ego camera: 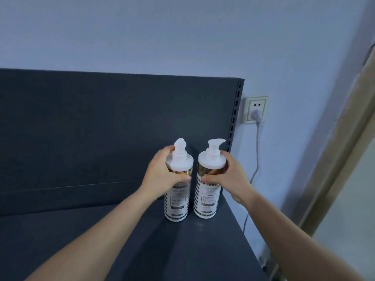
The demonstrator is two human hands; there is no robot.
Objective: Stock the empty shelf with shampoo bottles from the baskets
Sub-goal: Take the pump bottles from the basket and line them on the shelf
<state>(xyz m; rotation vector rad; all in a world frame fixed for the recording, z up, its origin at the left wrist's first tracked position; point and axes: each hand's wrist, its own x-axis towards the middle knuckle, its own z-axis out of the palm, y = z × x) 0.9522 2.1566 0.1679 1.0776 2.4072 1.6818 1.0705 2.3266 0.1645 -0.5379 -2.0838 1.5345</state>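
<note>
Two shampoo bottles stand upright side by side on the dark shelf (101, 230), near its right end. Each is white and gold with a white pump top. My left hand (162, 173) grips the left bottle (177, 203) around its upper body, thumb across the front. The right bottle (207, 199) is held the same way by my right hand (229, 177). A narrow gap separates the bottles. The baskets are out of view.
The shelf's dark back panel (101, 122) rises behind the bottles, with a slotted upright (235, 112) at its right edge. A wall socket (256, 109) with a plug and a hanging cable (256, 159) is on the wall to the right.
</note>
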